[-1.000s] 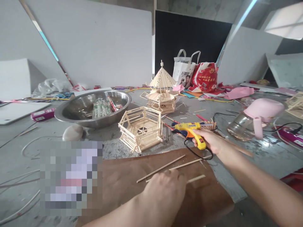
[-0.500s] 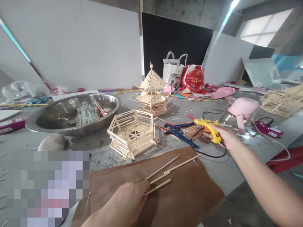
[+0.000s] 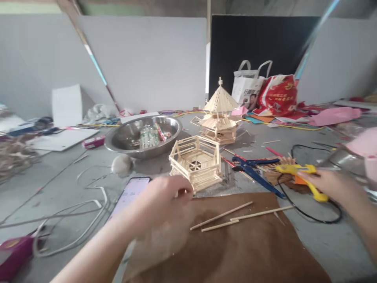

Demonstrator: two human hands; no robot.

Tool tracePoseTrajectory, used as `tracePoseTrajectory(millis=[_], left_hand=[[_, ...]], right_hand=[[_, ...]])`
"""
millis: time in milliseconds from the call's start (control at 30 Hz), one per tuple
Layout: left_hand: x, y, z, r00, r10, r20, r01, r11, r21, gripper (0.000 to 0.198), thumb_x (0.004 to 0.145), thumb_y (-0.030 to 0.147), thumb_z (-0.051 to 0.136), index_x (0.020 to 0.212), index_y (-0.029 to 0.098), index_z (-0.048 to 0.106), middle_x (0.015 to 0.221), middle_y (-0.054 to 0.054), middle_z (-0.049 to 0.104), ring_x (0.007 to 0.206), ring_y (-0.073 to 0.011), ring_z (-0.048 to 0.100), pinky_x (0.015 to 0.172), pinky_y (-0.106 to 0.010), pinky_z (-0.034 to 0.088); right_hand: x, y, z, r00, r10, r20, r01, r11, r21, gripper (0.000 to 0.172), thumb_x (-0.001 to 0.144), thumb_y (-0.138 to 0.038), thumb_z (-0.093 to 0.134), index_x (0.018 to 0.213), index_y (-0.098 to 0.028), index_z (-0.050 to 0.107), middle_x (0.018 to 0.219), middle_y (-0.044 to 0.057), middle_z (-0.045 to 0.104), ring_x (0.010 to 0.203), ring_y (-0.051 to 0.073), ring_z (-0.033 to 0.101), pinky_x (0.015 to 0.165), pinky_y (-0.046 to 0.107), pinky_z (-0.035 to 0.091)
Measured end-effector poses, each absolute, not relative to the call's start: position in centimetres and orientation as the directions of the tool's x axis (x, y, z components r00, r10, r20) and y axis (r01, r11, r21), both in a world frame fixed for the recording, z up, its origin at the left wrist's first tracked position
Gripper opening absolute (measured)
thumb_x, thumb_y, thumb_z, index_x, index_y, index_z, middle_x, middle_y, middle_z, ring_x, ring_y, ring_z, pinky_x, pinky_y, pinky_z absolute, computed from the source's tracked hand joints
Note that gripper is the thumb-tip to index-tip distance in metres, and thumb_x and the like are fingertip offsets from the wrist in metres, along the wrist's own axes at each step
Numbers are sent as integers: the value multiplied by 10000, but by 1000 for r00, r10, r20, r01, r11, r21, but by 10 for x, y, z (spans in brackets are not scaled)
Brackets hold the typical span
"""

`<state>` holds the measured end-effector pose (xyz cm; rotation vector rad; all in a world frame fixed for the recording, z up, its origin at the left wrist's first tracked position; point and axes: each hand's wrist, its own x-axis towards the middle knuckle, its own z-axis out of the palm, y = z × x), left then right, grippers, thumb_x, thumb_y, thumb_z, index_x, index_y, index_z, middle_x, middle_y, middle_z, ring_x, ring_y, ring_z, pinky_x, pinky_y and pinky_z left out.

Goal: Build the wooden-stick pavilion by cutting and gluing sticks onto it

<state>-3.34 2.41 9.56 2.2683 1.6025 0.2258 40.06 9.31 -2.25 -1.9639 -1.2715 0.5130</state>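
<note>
My left hand [image 3: 165,198] is blurred by motion above the edge of the brown mat [image 3: 224,251]. Its fingers are curled in a pinch, and whatever they hold is hidden. Just beyond it stands a hexagonal railed frame of wooden sticks [image 3: 196,167], partly covered by the fingers. My right hand [image 3: 332,182] is wrapped around a yellow glue gun [image 3: 316,188], whose nozzle points left. On the mat lie a short stick [image 3: 220,225] and two longer wooden sticks [image 3: 220,216]. Blue cutting pliers [image 3: 255,173] rest between the frame and the glue gun.
A stick pagoda [image 3: 219,118] stands behind the frame. To its left is a metal basin [image 3: 176,131] with packaged sticks. A phone [image 3: 129,192] and white cable [image 3: 103,196] lie left, and a black cord [image 3: 306,218] loops below the glue gun. Bags [image 3: 278,96] stand at the back.
My left hand has lifted off the sticks and moved up toward the hexagonal frame. One short stick is gone from the mat. The view has turned left; my right hand still grips the glue gun.
</note>
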Motion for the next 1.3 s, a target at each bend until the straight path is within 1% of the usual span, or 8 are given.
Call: tracePoseTrajectory(millis=[67, 133, 267, 400, 533, 733, 1100, 1300], left_hand=[[-47, 38, 110, 268, 963, -17, 887, -240, 394, 203, 718, 279, 424, 717, 197, 609, 690, 16, 609, 614, -97, 505, 571, -193, 346], [-60, 54, 120, 210, 978, -8, 902, -191, 387, 210, 706, 329, 452, 739, 201, 615, 682, 27, 610, 594, -93, 499, 565, -195, 343], [-74, 82, 123, 134, 988, 72, 930, -151, 334, 230, 702, 345, 454, 747, 202, 628, 670, 20, 610, 590, -95, 491, 573, -206, 333], [-70, 96, 116, 118, 986, 122, 927, -153, 343, 252, 698, 363, 448, 740, 198, 634, 639, 16, 589, 570, -94, 467, 556, -214, 317], [-56, 102, 109, 38, 992, 123, 880, -92, 466, 275, 687, 389, 451, 713, 177, 624, 530, 30, 482, 490, -77, 389, 484, -210, 279], [-46, 106, 95, 84, 995, 56, 759, -100, 643, 254, 678, 371, 458, 663, 151, 583, 517, 39, 403, 456, -59, 306, 435, -207, 238], [-48, 102, 96, 162, 987, 4, 800, -133, 586, 210, 669, 340, 460, 586, 163, 537, 513, 43, 402, 483, -66, 328, 454, -208, 255], [-72, 115, 84, -102, 982, 162, 741, -34, 671, 329, 708, 453, 415, 767, 190, 604, 566, 19, 485, 511, -92, 393, 478, -220, 287]], right_hand=[[402, 94, -21, 446, 869, 213, 844, -329, -424, 377, 468, -497, 668, 349, -294, 373, 348, 11, 320, 267, 139, 259, 365, 347, 225], [393, 94, -13, 430, 855, 292, 889, -344, -301, 366, 492, -553, 613, 373, -312, 365, 365, 42, 358, 281, 165, 278, 390, 380, 231], [335, 92, 20, 238, 909, 343, 879, -51, -474, 97, 599, -475, 581, 625, -386, 550, 564, 100, 573, 442, 229, 495, 431, 368, 324], [247, 107, 55, -141, 871, 470, 763, 398, -509, 125, 718, -374, 519, 799, -319, 597, 853, 27, 633, 637, 202, 568, 621, 353, 432], [177, 139, 72, -288, 844, 452, 479, 535, -695, 173, 713, -347, 547, 828, -236, 611, 795, 26, 631, 662, 161, 565, 599, 298, 455], [130, 163, 74, -406, 909, 95, 61, 130, -990, 207, 717, -378, 549, 754, -174, 548, 727, 21, 596, 385, 47, 466, 304, 169, 344], [120, 171, 68, -430, 900, -63, -73, -105, -992, 87, 714, -189, 544, 645, -161, 499, 544, -24, 564, 294, 35, 420, 240, 141, 277], [130, 177, 60, -420, 884, -206, -172, -300, -938, 74, 717, -114, 481, 667, -130, 533, 572, 6, 618, 370, 76, 520, 316, 178, 405]])
